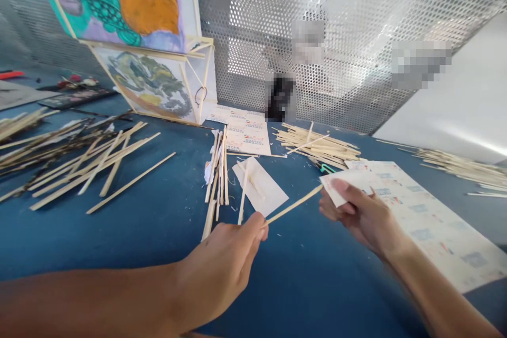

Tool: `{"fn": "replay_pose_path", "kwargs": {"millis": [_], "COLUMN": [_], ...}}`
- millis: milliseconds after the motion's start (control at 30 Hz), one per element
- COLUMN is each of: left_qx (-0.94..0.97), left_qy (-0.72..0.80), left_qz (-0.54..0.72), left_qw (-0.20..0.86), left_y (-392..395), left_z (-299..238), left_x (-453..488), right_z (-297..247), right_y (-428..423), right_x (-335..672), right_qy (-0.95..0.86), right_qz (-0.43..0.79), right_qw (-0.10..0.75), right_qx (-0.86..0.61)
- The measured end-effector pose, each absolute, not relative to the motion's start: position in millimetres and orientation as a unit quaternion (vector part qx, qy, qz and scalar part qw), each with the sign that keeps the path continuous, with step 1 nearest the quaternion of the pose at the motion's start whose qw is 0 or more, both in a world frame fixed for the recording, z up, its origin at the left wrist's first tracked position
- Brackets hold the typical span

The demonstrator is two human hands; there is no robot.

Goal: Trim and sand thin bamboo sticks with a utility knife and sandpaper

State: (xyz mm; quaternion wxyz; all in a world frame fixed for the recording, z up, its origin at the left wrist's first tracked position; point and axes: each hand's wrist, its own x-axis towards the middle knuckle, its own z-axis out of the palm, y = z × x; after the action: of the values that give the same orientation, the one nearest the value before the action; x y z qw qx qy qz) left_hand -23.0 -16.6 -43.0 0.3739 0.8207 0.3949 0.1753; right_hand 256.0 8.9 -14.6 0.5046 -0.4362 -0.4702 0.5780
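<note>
My left hand (225, 259) pinches the near end of a thin bamboo stick (295, 204) that slants up to the right over the blue table (150, 232). My right hand (362, 214) is closed on the corner of a small white paper piece (344, 186), which meets the far tip of the stick. Under the right hand lies a large printed sheet (431, 227). A white paper strip (261, 187) with a stick across it lies just beyond my hands.
Loose bamboo sticks lie in heaps at the left (91, 163), in the middle (217, 174), at the back (317, 145) and far right (463, 169). A painted paper kite frame (154, 79) leans against the perforated metal wall (356, 37). Printed sheets (245, 132) lie behind.
</note>
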Motion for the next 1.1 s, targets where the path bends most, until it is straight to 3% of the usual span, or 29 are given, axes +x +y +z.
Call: {"fn": "replay_pose_path", "kwargs": {"millis": [67, 200, 300, 500, 667, 767, 867, 967, 1100], "left_qx": [0.823, 0.812, 0.788, 0.731, 0.62, 0.519, 0.385, 0.36, 0.454], "left_qy": [0.394, 0.4, 0.417, 0.396, 0.365, 0.317, 0.29, 0.304, 0.349], "left_qz": [0.169, 0.136, 0.125, 0.174, 0.221, 0.198, 0.159, 0.133, 0.157], "left_qw": [0.374, 0.402, 0.435, 0.529, 0.658, 0.769, 0.862, 0.872, 0.805], "left_y": [-17.1, -15.4, -12.4, -15.6, -12.0, -4.8, -1.2, -2.6, -8.0], "left_z": [-44.9, -42.7, -35.5, -20.8, -23.3, -24.7, -24.1, -25.9, -33.1], "left_x": [-23.7, -21.7, -18.7, -16.1, -15.0, -14.5, -14.1, -12.4, -10.6], "right_z": [-15.4, -18.2, -20.2, -30.3, -34.8, -30.9, -28.3, -30.5, -35.8], "right_y": [3.4, -11.6, -14.1, -0.4, -1.1, -2.0, -3.1, -8.1, -18.0], "right_x": [258.7, 242.6, 221.9, 220.2, 227.2, 226.2, 223.2, 219.4, 210.9], "right_qy": [-0.478, -0.498, -0.533, -0.552, -0.546, -0.581, -0.633, -0.662, -0.636], "right_qz": [0.566, 0.565, 0.574, 0.551, 0.552, 0.524, 0.545, 0.579, 0.561], "right_qw": [0.488, 0.365, 0.315, 0.417, 0.442, 0.421, 0.333, 0.273, 0.308], "right_qx": [-0.461, -0.548, -0.536, -0.467, -0.45, -0.459, -0.437, -0.389, -0.432]}}
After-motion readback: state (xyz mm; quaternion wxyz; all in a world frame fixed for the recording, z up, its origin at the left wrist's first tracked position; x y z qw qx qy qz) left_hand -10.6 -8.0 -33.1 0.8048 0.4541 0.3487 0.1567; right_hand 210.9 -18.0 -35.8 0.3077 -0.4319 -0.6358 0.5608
